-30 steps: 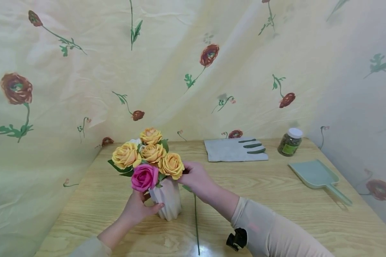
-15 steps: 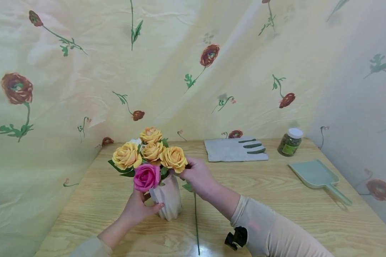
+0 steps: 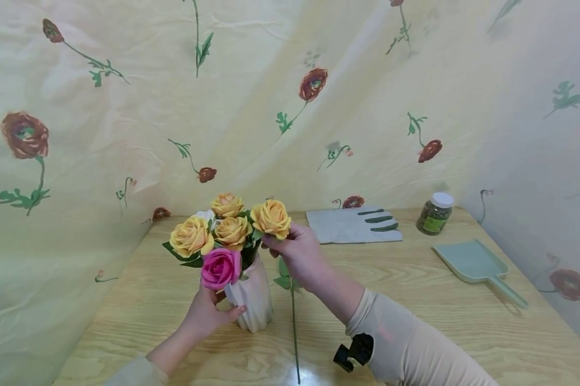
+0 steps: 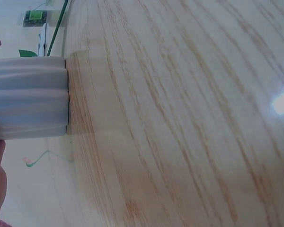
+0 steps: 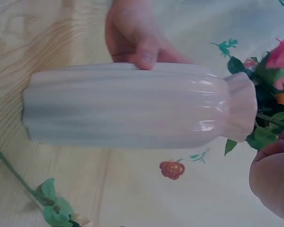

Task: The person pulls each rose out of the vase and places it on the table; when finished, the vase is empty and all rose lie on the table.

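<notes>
The left hand (image 3: 210, 312) is clamped around the side of the vase (image 3: 252, 300), with the thumb on the near face and the other fingers mostly hidden behind. The vase stands on the table (image 3: 367, 273). The fingers of the right hand (image 3: 301, 257) are closed together just under the head of a yellow rose (image 3: 271, 219); the exact pinch is partly hidden. Its stem (image 5: 270, 117) seems to run down from this grip into the mouth of the vase, but the lower end cannot be seen.

The rose looks artificial, so it should be light, with soft petals and a rather stiff stem. It is better to take it by the stem below the head, as petals could bend. The vase has a shiny glaze, probably ceramic: stiff, slippery and breakable. A hold around its body, as the left hand has, looks safer than one on the thin, flared rim.

Left of the right grip are the other yellow roses (image 3: 233, 231); the pink rose (image 3: 220, 268) is just above the left hand. Below the right hand a loose flower (image 3: 294, 321) lies on the table. Beyond this hand is a glove (image 3: 338, 226); well apart to its right are a jar (image 3: 433, 214) and a dustpan (image 3: 473, 261).
</notes>
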Tool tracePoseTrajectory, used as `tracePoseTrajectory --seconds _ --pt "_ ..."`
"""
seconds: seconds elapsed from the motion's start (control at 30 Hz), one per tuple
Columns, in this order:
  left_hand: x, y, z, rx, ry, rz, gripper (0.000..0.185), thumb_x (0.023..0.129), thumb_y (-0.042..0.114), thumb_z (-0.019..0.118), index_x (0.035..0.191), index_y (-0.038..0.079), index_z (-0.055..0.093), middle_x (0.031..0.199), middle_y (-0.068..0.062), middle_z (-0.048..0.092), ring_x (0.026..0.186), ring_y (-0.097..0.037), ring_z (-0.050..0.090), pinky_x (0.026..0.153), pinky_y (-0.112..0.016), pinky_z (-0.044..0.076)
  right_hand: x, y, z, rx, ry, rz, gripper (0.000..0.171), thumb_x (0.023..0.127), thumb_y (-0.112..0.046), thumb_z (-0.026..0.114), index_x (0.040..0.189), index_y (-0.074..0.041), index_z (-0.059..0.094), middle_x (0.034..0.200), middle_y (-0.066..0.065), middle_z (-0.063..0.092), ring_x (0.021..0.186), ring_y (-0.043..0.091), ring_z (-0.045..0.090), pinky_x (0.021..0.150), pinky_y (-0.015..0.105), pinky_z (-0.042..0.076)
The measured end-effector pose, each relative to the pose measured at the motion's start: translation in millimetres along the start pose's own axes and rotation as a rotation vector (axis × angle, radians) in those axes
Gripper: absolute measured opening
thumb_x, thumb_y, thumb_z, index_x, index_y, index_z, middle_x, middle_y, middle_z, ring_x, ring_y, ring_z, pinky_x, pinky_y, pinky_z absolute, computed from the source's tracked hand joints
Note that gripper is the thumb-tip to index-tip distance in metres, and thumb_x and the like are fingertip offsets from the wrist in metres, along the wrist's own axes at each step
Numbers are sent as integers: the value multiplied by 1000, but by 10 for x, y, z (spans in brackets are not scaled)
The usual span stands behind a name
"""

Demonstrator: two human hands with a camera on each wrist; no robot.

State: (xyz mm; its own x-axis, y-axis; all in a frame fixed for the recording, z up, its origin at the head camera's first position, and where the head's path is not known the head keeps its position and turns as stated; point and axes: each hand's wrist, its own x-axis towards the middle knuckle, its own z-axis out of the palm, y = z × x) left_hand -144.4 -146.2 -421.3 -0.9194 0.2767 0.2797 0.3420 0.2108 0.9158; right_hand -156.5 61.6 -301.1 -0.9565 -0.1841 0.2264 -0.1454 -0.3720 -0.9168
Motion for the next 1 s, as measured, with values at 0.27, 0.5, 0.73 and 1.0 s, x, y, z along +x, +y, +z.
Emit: tracePoseTrajectory --seconds 0.27,0.5,0.73,1.0 --pt "-9 -30 4 -10 -9 21 85 63 10 77 128 19 23 125 -6 35 110 -24 42 83 -34 43 53 -257 -90 261 16 -109 25 81 8 51 87 -13 63 81 3 55 69 14 51 63 23 41" --pt "-6 -40 0 -13 -2 44 87 63 9 77 128 19 22 124 -7 35 108 -24 43 82 -31 44 118 -417 -255 441 28 -209 18 72 -4 68 88 -8 61 83 3 58 71 14 53 67 23 43" --pt "0 -46 -9 0 -4 48 86 62 9 78 127 18 23 123 -8 36 107 -27 43 80 -33 45 157 -541 -400 529 79 -269 12 76 0 64 83 -7 58 81 3 59 71 15 54 68 24 43" --pt "-3 -29 0 10 -9 60 86 62 8 78 127 17 23 122 -7 37 107 -25 44 80 -32 45 211 -645 -624 620 258 -263 11 75 -2 66 83 -3 58 76 6 58 67 16 52 63 24 44"
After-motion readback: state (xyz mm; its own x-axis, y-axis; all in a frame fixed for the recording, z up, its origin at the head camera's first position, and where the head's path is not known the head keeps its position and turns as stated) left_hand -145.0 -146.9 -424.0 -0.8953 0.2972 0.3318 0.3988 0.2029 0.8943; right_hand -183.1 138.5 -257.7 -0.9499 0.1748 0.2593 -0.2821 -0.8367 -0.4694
